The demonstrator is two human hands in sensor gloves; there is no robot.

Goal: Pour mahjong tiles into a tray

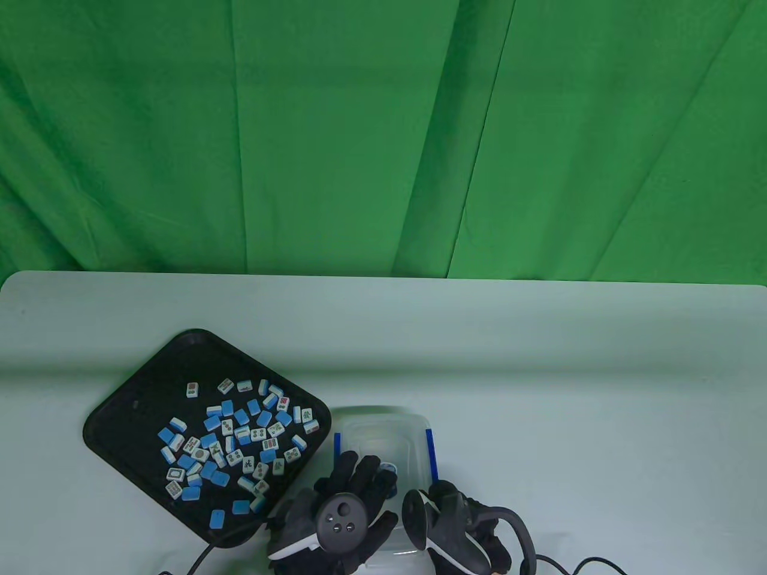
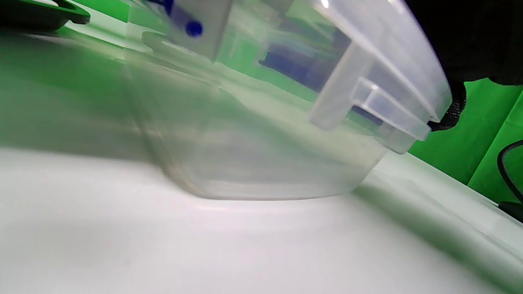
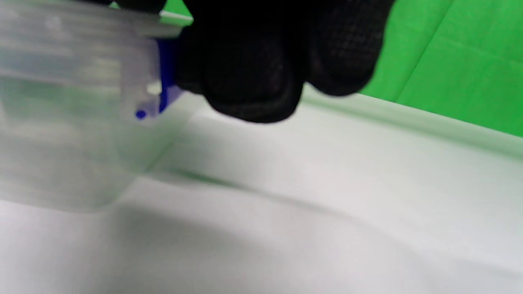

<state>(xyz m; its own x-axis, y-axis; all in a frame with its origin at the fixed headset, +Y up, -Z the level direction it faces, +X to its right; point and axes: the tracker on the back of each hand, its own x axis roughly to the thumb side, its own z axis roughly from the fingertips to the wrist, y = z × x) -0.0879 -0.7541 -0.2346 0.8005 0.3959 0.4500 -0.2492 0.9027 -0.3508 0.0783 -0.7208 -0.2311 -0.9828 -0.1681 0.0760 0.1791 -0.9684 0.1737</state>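
1. Clear plastic container (image 1: 383, 446): landmark item. Upright on the white table (image 1: 539, 371), near the front edge, blue latches on its left and right sides. Mostly emptied; one blue-backed tile visible inside, by the left fingers.

2. Left hand (image 1: 335, 518): black sensor glove, round grey tracker on the back. Palm down at the container's near-left corner, fingers (image 1: 353, 470) extended forward over the rim and into the opening. Grip not confirmed: impossible to tell from the table view whether clasping the wall or merely resting. Left wrist view shows only the container wall and rim (image 2: 367, 81) close up, a dark glove edge at top right.

3. Right hand (image 1: 461, 527): black glove, tracker tilted to the container's side. Placed at the container's near-right corner, fingers curled toward the wall beside the right blue latch. In the right wrist view, curled fingertips (image 3: 253, 73) pressed close to the blurred container side (image 3: 73, 122) near the latch; firm hold versus mere contact impossible to tell.

4. Black tray (image 1: 150, 413): left of the container, turned diagonally, its right corner just beside the container's left wall.

5. Mahjong tiles (image 1: 239, 437): scattered in the tray, mostly in the half nearer the container; mixed white faces and blue backs.

6. Black cables (image 1: 575, 563): trailing at the front edge, right of the container.
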